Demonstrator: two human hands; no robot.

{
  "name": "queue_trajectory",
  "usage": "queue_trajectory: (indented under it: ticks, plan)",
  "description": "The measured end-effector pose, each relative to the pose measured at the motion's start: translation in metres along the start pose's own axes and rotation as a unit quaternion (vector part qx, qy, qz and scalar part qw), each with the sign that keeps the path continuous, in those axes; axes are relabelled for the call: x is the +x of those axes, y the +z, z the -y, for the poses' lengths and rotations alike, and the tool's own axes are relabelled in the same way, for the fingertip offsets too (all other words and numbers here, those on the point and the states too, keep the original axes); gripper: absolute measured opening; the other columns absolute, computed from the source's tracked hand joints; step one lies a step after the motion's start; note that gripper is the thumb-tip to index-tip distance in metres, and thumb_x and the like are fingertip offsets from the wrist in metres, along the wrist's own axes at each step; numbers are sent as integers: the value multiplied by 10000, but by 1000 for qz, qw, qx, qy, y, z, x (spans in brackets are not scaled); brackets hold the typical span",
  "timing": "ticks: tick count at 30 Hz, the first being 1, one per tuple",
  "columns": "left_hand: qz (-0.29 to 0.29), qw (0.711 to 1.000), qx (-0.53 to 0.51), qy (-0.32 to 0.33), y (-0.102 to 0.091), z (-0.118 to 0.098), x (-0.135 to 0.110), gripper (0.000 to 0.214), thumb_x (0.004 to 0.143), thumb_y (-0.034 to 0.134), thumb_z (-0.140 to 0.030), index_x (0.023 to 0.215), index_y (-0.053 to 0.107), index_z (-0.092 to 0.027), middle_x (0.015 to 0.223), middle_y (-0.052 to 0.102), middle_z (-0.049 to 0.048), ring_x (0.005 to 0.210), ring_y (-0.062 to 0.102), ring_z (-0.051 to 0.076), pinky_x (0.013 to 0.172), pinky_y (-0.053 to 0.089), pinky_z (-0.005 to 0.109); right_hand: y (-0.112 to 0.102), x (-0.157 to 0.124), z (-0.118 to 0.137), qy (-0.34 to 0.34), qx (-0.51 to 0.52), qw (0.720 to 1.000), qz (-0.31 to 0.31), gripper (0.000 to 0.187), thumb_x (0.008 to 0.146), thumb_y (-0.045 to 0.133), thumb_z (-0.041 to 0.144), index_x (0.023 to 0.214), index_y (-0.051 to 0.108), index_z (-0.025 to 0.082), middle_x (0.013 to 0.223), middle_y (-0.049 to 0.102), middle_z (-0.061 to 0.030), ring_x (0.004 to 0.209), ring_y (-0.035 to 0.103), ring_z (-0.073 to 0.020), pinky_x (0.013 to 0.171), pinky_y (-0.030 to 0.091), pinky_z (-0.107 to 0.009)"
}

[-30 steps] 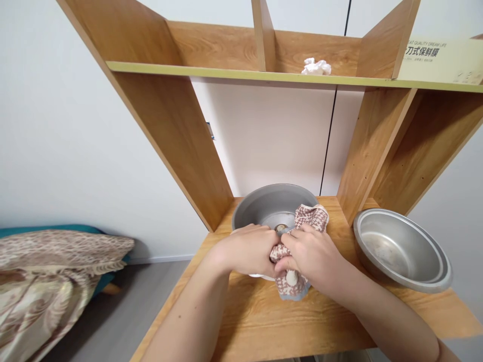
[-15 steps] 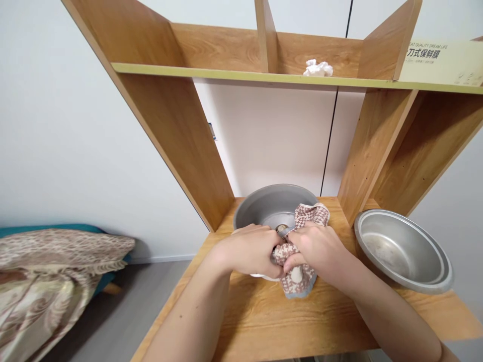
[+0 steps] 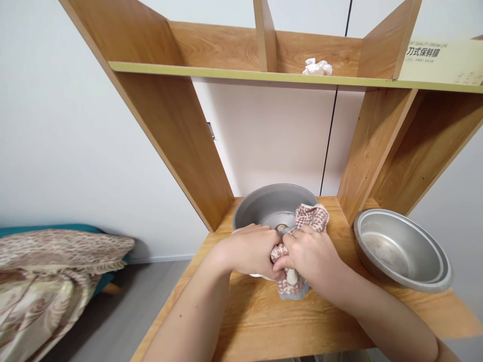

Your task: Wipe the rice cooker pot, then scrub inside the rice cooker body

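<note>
A round grey rice cooker body [image 3: 260, 203], with a small round piece at the centre of its floor, stands on the wooden desk. My left hand [image 3: 253, 250] is closed over its near rim; the fingertips are hidden. My right hand [image 3: 310, 255] grips a brown-and-white patterned cloth [image 3: 312, 216] against the near right rim, close beside my left hand. One end of the cloth spreads over the rim and the other hangs down in front. Part of a small whitish piece [image 3: 292, 275] shows at the cloth below my right hand.
To the right sits a metal inner pot [image 3: 396, 246]. A wooden shelf [image 3: 241, 74] crosses above, bearing crumpled white tissue [image 3: 317, 67] and a pale printed box [image 3: 445, 63]. Wooden uprights flank the cooker. A patterned blanket [image 3: 56, 271] lies at the far left.
My right hand and the cloth under it have shifted slightly left, nearer my left hand. My left hand stays at the rim.
</note>
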State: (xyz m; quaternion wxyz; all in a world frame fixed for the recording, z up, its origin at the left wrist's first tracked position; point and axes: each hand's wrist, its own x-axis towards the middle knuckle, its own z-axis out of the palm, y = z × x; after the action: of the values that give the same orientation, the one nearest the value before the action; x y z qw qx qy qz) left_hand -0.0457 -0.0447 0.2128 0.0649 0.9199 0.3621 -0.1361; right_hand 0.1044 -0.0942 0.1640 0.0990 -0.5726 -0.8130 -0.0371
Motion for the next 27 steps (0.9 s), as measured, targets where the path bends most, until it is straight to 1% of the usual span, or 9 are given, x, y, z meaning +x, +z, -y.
queue_trajectory:
  ticks: [4,9,12,15,18,23,25,27]
  plan:
    - [-7,1000,-4,-1,0,1,1,292,623,696,-542,644,646,-255,600,636,-15,569,570,178,517,366,287,3,-3,6,9,5,999,-33,501,810,607,696,858,684,203,884,720,-67,939,647,-238,635,466,-291]
    - [-7,1000,-17,4,1,1,1,297,617,687,-517,588,579,-242,536,557,-28,512,494,149,490,316,277,5,-4,10,33,14,998,-52,530,799,585,723,832,688,204,873,725,-61,933,649,-238,606,450,-287]
    - [-8,1000,-22,3,1,1,1,319,611,684,-524,573,548,-239,521,521,-35,498,458,141,488,303,277,6,-4,11,38,20,998,-55,518,799,598,714,820,687,204,872,724,-60,938,647,-233,617,451,-285]
    - [-5,1000,-23,4,0,1,1,321,615,681,-521,568,539,-237,516,506,-40,496,449,138,493,301,278,3,-3,9,34,28,998,-41,498,827,594,696,815,685,207,889,728,-59,947,643,-226,641,452,-277]
    - [2,1000,-23,5,-1,1,0,290,631,673,-501,574,557,-241,516,520,-42,507,470,141,497,300,278,-3,-2,5,37,35,999,-9,488,876,544,683,846,689,218,891,726,-53,974,638,-225,640,450,-269]
    - [6,1000,-23,1,-2,0,-1,266,641,679,-522,638,626,-262,575,606,-42,566,544,158,524,328,281,-16,1,-3,39,43,997,49,503,897,504,686,923,703,224,898,724,-66,1007,635,-224,667,455,-271]
    - [7,1000,-25,-4,-3,-1,-1,268,642,682,-532,678,650,-269,615,643,-37,596,574,170,535,346,283,-19,1,-5,34,48,997,58,516,911,469,691,959,699,231,916,731,-59,1024,633,-225,675,454,-276]
    - [7,1000,-24,-7,-4,-2,-1,276,642,683,-543,710,666,-276,651,669,-32,625,596,182,549,363,286,-22,1,-7,29,48,997,59,516,905,470,699,987,692,241,930,734,-48,1023,635,-226,665,451,-279]
